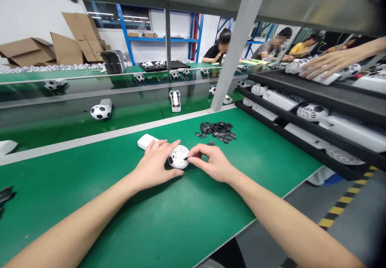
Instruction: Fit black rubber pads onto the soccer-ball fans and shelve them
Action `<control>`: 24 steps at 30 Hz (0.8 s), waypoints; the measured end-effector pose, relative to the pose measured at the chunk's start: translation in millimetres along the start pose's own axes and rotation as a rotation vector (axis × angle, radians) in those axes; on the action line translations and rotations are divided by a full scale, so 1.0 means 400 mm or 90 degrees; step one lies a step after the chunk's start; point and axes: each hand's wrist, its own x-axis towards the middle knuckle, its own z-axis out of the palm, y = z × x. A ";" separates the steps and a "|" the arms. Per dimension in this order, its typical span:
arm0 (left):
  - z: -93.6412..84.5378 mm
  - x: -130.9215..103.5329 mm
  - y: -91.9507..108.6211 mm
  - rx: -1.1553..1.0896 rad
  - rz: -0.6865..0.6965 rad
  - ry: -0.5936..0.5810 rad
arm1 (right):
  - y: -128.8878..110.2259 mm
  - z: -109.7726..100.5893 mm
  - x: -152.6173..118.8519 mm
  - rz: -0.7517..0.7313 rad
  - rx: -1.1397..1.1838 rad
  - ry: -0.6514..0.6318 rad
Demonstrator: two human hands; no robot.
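A white device with a round, football-patterned head (179,158) and a white handle (146,141) lies on the green tabletop (169,215). My left hand (155,163) is wrapped over it where head and handle meet, fingers at the far side and thumb at the near side. Between the thumb and forefinger of my right hand (211,162) is a small black piece, touching the right side of the head. One black patch shows at the head's left; the rest is white openwork. Beyond my right hand lies a pile of black pieces (218,130).
Stacked black trays (301,129) of white devices stand at the right, with another person's hand (328,63) over the top one. A grey post (238,39) rises behind the pile. Football-patterned devices (101,110) rest on the green line beyond. Several people sit farther back.
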 end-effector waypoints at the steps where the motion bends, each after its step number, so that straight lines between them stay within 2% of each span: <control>1: 0.000 0.001 0.003 -0.006 -0.009 0.001 | 0.000 0.004 0.001 -0.010 0.000 -0.006; 5: 0.004 0.004 0.011 -0.016 -0.041 0.017 | 0.003 0.017 0.005 -0.058 -0.029 -0.001; 8: 0.008 0.005 0.013 -0.022 -0.046 0.035 | 0.006 0.024 0.008 -0.051 -0.023 0.016; 11: 0.011 0.005 0.012 -0.039 -0.056 0.055 | 0.012 0.032 0.012 0.011 0.030 0.016; 14: 0.010 0.007 0.015 -0.081 -0.078 0.069 | 0.017 0.041 0.016 0.091 0.162 -0.044; 17: 0.005 0.010 0.021 -0.114 -0.084 0.082 | 0.018 0.051 0.019 0.113 0.225 -0.066; 22: 0.005 0.010 0.022 -0.137 -0.045 0.068 | 0.029 0.041 0.031 0.102 0.199 -0.067; 24: 0.014 0.006 0.019 -0.114 -0.033 0.059 | 0.046 0.015 0.039 0.108 0.098 -0.011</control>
